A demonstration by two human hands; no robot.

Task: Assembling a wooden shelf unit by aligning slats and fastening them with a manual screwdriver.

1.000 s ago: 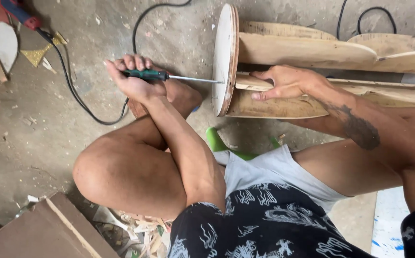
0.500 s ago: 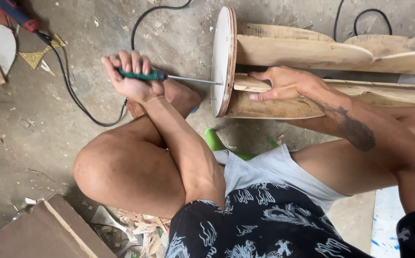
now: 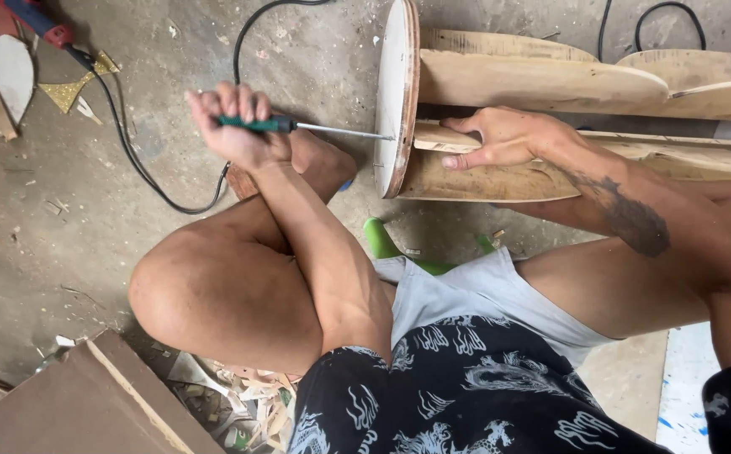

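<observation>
Left hand (image 3: 235,126) fingers wrapped tight round green-handled screwdriver (image 3: 298,126), shaft level, tip meeting face of round wooden disc (image 3: 397,92) just past the fingers. Right hand (image 3: 508,139) fingers spread flat, gripping nothing, pressing wooden slat (image 3: 550,181) behind the disc. Piece lies on its side on concrete floor (image 3: 63,219); black cable (image 3: 130,160) loops below left fingers. To do it well, I'd judge: keep shaft square to disc, push along axis, brace slat firmly so tip doesn't slip.

Green screwdriver handle (image 3: 256,124) mostly buried in the left hand (image 3: 235,126). Long wooden slats (image 3: 550,80) cut off at right edge. Black cable (image 3: 143,172) runs under the knee.
</observation>
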